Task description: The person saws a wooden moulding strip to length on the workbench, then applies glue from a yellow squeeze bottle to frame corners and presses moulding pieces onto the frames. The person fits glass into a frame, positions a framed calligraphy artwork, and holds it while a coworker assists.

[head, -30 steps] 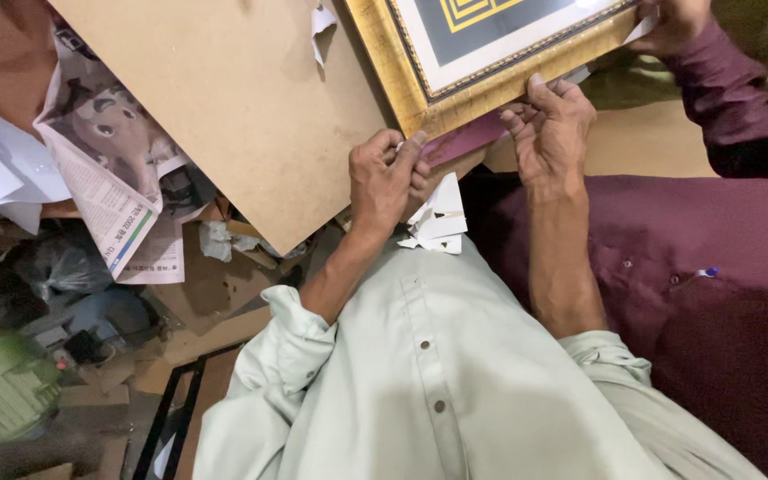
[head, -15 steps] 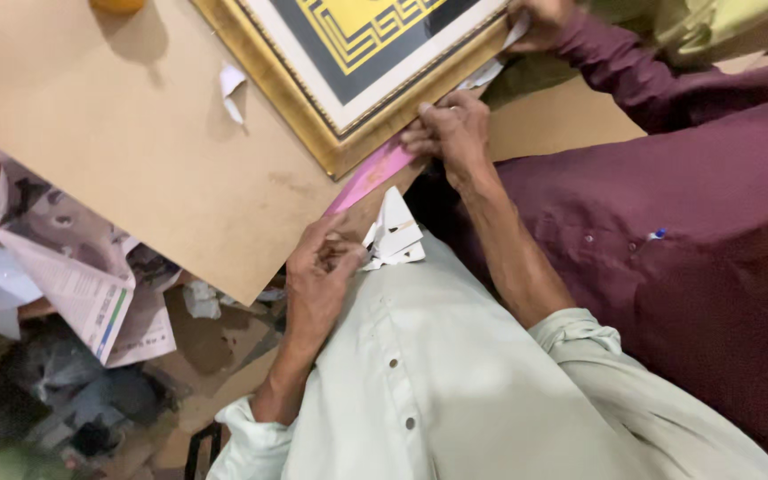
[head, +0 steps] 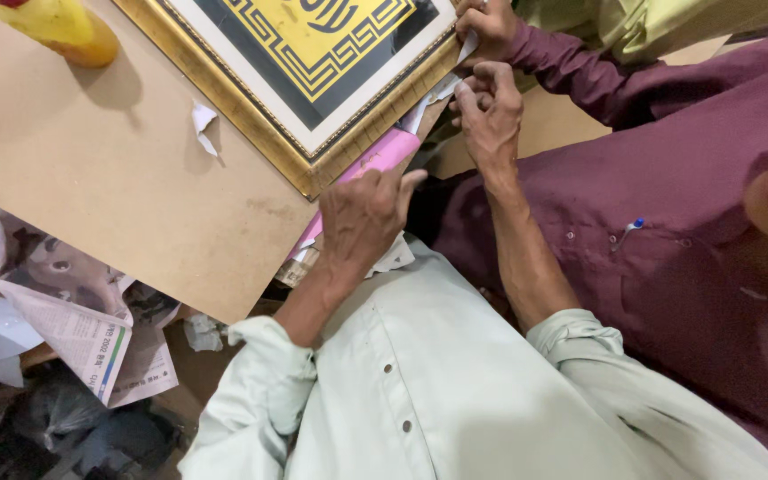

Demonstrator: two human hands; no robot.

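We see a gold-framed picture (head: 313,84), with a yellow and black geometric print inside a white mat, lying on a brown board (head: 117,178) at the top of the view, one corner pointing down toward the person. Under that lower edge a pink flat tool (head: 375,160) sticks out, and small scraps of white paper (head: 433,93) sit along the frame's right edge.

Our left hand (head: 362,218) rests just below the frame's corner, fingers curled loosely over the lower end of the pink tool; whether it truly grips it we cannot tell. Our right hand (head: 491,111) is at the frame's right edge, fingertips pinched together on the white paper scraps there.

A second person in a maroon shirt (head: 668,204) stands close on the right, with a pen (head: 628,229) clipped at the pocket; that person's hand (head: 486,22) touches the frame's upper right edge.

Farther out, a torn white scrap (head: 202,124) lies on the board, a yellow bottle (head: 60,27) stands at the top left, and crumpled newspaper (head: 82,320) lies below the board's edge.
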